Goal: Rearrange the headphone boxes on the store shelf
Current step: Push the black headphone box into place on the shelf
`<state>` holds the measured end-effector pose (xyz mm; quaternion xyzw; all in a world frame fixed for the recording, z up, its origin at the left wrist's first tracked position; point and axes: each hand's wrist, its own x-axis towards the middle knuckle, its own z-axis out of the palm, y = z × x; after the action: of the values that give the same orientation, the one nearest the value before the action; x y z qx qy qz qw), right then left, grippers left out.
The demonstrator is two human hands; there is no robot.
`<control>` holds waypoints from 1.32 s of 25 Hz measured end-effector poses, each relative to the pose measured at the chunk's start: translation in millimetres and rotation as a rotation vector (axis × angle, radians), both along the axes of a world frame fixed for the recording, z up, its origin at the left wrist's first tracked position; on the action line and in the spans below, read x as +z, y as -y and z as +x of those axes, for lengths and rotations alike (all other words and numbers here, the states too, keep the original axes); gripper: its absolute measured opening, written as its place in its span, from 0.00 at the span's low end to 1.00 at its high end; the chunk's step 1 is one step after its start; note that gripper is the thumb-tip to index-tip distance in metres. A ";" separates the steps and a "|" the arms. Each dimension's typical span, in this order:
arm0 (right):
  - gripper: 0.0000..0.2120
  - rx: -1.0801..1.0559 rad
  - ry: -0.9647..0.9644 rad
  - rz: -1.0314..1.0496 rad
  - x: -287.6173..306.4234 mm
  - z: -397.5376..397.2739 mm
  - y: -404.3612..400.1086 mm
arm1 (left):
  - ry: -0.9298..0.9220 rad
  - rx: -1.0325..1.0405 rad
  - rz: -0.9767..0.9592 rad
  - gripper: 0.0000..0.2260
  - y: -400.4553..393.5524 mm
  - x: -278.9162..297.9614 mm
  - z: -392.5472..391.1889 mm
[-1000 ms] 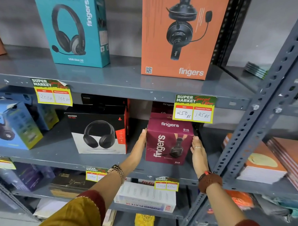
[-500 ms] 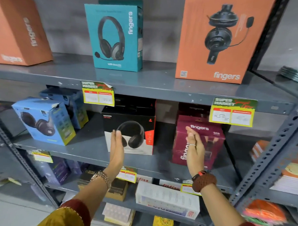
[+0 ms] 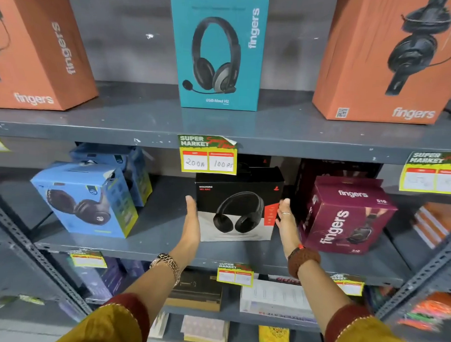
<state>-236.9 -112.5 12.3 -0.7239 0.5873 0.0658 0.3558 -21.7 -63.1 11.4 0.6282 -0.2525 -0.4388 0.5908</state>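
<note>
Both hands reach to the middle shelf [image 3: 149, 234], palms facing each other with fingers straight and together, one on each side of the black headphone box [image 3: 237, 205]. The left hand [image 3: 192, 223] lies flat along the box's left edge, touching it or just beside it; which of the two is hard to tell. The right hand [image 3: 285, 220], a ring on one finger, is at the box's right edge by the red side panel, fingers spread flat rather than curled around anything. Neither hand is closed on the box.

That box stands upright near the front of the middle shelf, its face showing black over-ear headphones on a white lower half. Just right of it sits a maroon box [image 3: 346, 217] printed "fingers", turned at an angle so a corner faces forward. Well to the left stands a blue box [image 3: 86, 201], also angled, with another blue one behind it.

A yellow price tag [image 3: 208, 154] hangs from the upper shelf edge, covering the black box's top left corner. On the upper shelf stand a teal box [image 3: 216, 51] in the middle and an orange box at the left [image 3: 38, 46] and at the right [image 3: 389, 61]. Below the middle shelf lie flat packages and more yellow tags, blurred.
</note>
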 end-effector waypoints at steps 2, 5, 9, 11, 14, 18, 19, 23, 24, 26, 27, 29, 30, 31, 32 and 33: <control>0.21 0.084 -0.313 -0.032 36.6 14.3 -28.3 | 0.000 -0.030 0.014 0.37 0.5 -3.8 9.1; 0.21 0.139 -0.625 -0.146 4.6 6.1 -23.4 | -0.021 -0.060 -0.029 0.34 -0.2 -9.1 18.4; 0.21 0.128 -0.618 -0.167 11.1 9.6 -34.2 | -0.008 -0.074 0.004 0.35 -1.9 -13.4 27.3; 0.22 0.134 -0.641 -0.156 5.9 8.9 -25.2 | 0.000 -0.089 0.037 0.39 -1.2 -11.8 29.6; 0.23 0.154 -0.687 -0.151 15.7 6.9 -29.2 | 0.015 -0.100 0.049 0.40 -1.5 -14.1 28.3; 0.22 -0.123 -0.181 -0.091 -29.0 -0.3 -19.6 | 0.016 -0.048 0.049 0.32 -11.9 -22.9 27.9; 0.25 -0.267 0.154 -0.004 -41.9 2.1 -13.6 | 0.021 -0.025 0.070 0.32 -18.3 -28.2 30.4; 0.29 -0.515 0.741 0.034 -47.1 49.7 -22.2 | -0.017 0.076 0.066 0.33 -53.8 -52.5 54.6; 0.28 -0.505 0.788 0.070 -43.7 63.1 -31.2 | -0.026 0.113 0.061 0.33 -62.4 -55.9 66.5; 0.27 -0.434 0.826 0.137 -46.0 93.9 -42.9 | -0.056 0.164 0.058 0.38 -80.9 -61.5 101.5; 0.27 -0.425 0.830 0.158 -47.0 108.9 -46.4 | -0.071 0.174 0.050 0.42 -85.9 -69.9 123.3; 0.26 -0.414 0.878 0.198 -44.0 152.6 -50.9 | -0.026 0.260 0.016 0.47 -95.7 -87.7 177.3; 0.26 -0.388 0.913 0.220 -41.4 175.8 -53.3 | 0.009 0.291 -0.006 0.45 -100.2 -93.6 204.8; 0.27 -0.368 0.937 0.235 -36.1 203.7 -57.3 | 0.066 0.296 -0.027 0.42 -107.3 -91.8 231.7; 0.27 -0.353 0.962 0.247 -31.4 224.8 -59.7 | 0.101 0.301 -0.027 0.41 -113.1 -84.8 248.2; 0.27 -0.339 0.980 0.251 -27.1 247.3 -64.2 | 0.100 0.291 -0.028 0.41 -116.0 -84.2 272.1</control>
<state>10.4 -48.3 -14.8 -0.5166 0.4487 -0.2688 0.6779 250.4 52.9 -72.8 0.6708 -0.1938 -0.3131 0.6438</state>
